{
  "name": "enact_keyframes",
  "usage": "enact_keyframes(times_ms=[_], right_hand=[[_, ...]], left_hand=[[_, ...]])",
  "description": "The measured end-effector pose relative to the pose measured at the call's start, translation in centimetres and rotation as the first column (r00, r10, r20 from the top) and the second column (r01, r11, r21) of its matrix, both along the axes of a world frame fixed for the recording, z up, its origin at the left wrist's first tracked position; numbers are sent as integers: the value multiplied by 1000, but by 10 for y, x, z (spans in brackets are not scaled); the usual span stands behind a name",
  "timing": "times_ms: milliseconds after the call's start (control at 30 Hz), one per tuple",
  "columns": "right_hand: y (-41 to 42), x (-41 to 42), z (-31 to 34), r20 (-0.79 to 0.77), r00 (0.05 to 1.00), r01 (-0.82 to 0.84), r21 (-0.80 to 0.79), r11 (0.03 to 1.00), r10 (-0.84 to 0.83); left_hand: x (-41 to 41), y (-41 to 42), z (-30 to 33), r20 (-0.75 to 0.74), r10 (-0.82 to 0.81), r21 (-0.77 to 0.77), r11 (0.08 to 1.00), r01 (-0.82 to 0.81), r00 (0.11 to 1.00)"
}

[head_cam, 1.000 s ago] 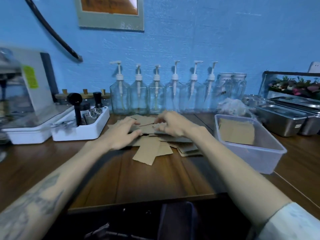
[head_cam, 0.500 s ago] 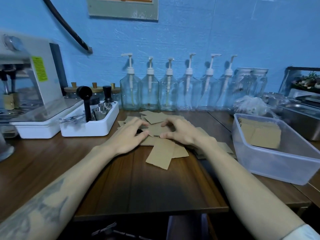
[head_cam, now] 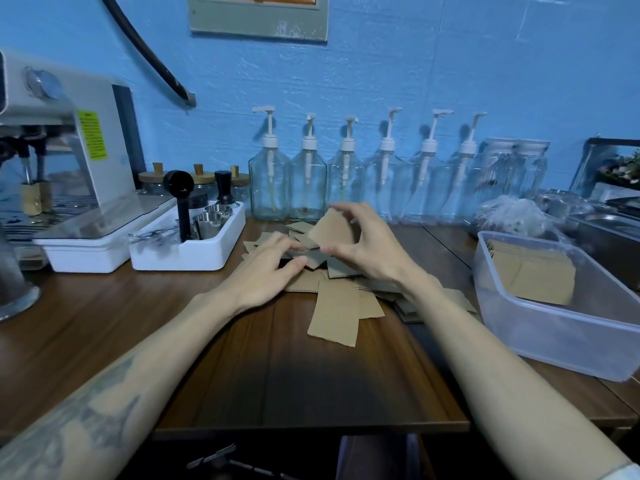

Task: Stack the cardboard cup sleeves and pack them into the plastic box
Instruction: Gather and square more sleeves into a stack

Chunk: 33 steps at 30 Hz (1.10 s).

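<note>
Right hand (head_cam: 367, 251) raised just above the pile, wrist angled in from 5 o'clock, thumb and fingers (head_cam: 349, 211) pinching one cardboard sleeve (head_cam: 330, 228), which is tilted up off the heap. Left hand (head_cam: 266, 271) comes in from 7 o'clock, palm down, fingers straight and flat, pressing on the loose sleeves (head_cam: 337, 313) (not gripping anything). Left forearm carries a tattoo.

Counts:
- loose sleeves on the worktop (head_cam: 104, 334): overlapping heap, exact count can't be told; one lies clear at the 6 o'clock edge of the heap
- one plastic box (head_cam: 554, 344) at 3 o'clock of the pile, near it but apart, with a packed stack of sleeves (head_cam: 530, 271) inside against its far wall
- six clear pump bottles (head_cam: 308, 181) in a row at 12 o'clock against the wall
- one white tray (head_cam: 187, 251) at 10 o'clock holding a black-handled tool and small metal cups
- one coffee machine (head_cam: 69, 140) at 9 o'clock, yellow label on its side
- steel containers (head_cam: 609, 233) behind the box

Surface: dark wood-grain worktop. Room: blue textured wall (head_cam: 415, 64), framed picture up top, black hose running diagonally across it.
</note>
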State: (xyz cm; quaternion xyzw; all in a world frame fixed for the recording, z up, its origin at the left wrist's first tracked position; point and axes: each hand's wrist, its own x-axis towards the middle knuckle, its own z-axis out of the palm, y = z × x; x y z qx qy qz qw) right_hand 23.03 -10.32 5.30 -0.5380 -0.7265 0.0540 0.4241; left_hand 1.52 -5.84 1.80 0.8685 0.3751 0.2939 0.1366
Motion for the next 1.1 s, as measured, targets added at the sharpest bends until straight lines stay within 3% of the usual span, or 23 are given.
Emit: enact_keyframes(times_ms=[100, 233, 300, 367, 433, 500, 800, 900, 1000, 1100], right_hand=[[2, 3, 5, -220, 975, -29, -29, 999, 22], [-2, 8, 15, -431, 900, -27, 89, 996, 63], [-4, 7, 18, -594, 799, -32, 109, 993, 92], [-5, 1, 17, -765, 634, -83, 74, 994, 110], [-4, -5, 13, -849, 522, -116, 26, 993, 83], [-2, -8, 9, -854, 518, -126, -13, 992, 55], [0, -7, 1, -744, 663, -146, -22, 989, 82], [-1, -4, 1, -713, 700, -101, -153, 983, -39], [-1, 3, 2, -763, 637, -296, -374, 879, -110], [-3, 9, 3, -830, 555, -500, -389, 773, -58]], left_hand=[[0, -2, 1, 82, -23, -33, 999, 26, 996], [2, -3, 4, 180, -34, -65, 997, 46, 983], [2, -4, 5, 224, -49, -108, 991, 75, 973], [4, -6, 6, 310, -77, -200, 969, 144, 947], [6, -7, 7, 396, -91, -273, 939, 212, 914], [8, -6, 6, 441, -87, -281, 932, 229, 893], [7, -2, 5, 519, -94, -191, 956, 222, 850], [6, -1, 3, 534, -57, -121, 982, 143, 844], [2, 0, 3, 474, -97, 89, 994, 62, 875], [0, 1, 2, 372, -155, 272, 961, 52, 915]])
